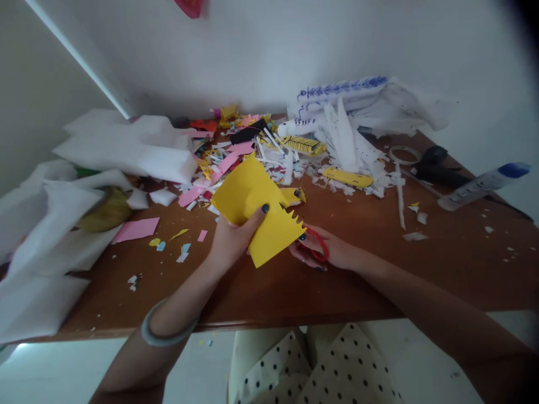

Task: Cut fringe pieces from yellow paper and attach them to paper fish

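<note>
A sheet of yellow paper (252,191) is pinched in my left hand (236,233), thumb on its face and fingers behind it. Along its right edge runs a row of jagged, fringe-like cuts. My right hand (324,247) is closed on red-handled scissors (320,244) at the lower right corner of the paper. The paper hides the scissor blades from view. Just behind the sheet lies a small yellow piece (293,196) with dark marks.
Paper scraps (236,148) in several colours heap along the wall. White foam packaging (126,143) covers the left side. A yellow cutter (347,177), a tape roll (405,155) and a glue bottle (475,188) lie to the right. The brown table's (295,303) front edge is near my lap.
</note>
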`<state>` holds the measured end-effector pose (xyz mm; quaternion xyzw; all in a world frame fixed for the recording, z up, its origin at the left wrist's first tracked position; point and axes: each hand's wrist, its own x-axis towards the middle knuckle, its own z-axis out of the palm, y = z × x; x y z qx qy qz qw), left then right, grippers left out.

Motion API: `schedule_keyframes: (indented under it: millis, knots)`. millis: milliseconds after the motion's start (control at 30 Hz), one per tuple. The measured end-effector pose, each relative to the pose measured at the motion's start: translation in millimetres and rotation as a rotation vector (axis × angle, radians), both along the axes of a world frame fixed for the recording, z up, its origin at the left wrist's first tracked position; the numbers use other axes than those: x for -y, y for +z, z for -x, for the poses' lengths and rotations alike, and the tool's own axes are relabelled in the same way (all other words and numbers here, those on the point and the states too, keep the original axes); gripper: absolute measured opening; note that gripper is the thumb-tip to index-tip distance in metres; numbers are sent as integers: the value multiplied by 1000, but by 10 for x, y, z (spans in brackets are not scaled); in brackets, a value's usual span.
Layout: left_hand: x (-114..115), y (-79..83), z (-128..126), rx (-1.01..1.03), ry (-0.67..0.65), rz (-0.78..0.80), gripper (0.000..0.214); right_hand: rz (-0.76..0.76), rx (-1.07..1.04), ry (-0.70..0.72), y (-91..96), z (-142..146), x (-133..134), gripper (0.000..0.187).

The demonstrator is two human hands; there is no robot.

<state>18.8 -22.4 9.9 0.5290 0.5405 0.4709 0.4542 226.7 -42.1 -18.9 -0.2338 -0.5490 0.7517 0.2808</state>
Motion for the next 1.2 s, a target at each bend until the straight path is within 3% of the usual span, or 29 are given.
schedule_keyframes:
  millis: [300, 700, 800, 933, 1033, 1200]
  knots:
    - [132, -61, -110, 41, 80, -123, 49, -34, -12, -106, -42, 118, 108, 32]
    - [140, -136, -79, -62, 84, -255, 40, -31, -39, -95, -94, 133, 112, 29]
    - [187, -155, -80, -116, 23, -234, 34, -39, -49, -156, -119, 160, 130, 32]
    - [226, -165, -91, -137, -143, -200, 40, -55, -40, -235, -101, 156, 116, 36]
    - [125, -119, -28, -54, -117, -234, 39, -70, -34, -273, -69, 92, 42, 36]
    - [-227, 44, 270, 112, -68, -230, 36, -160, 95, -261, -83, -58, -106, 28]
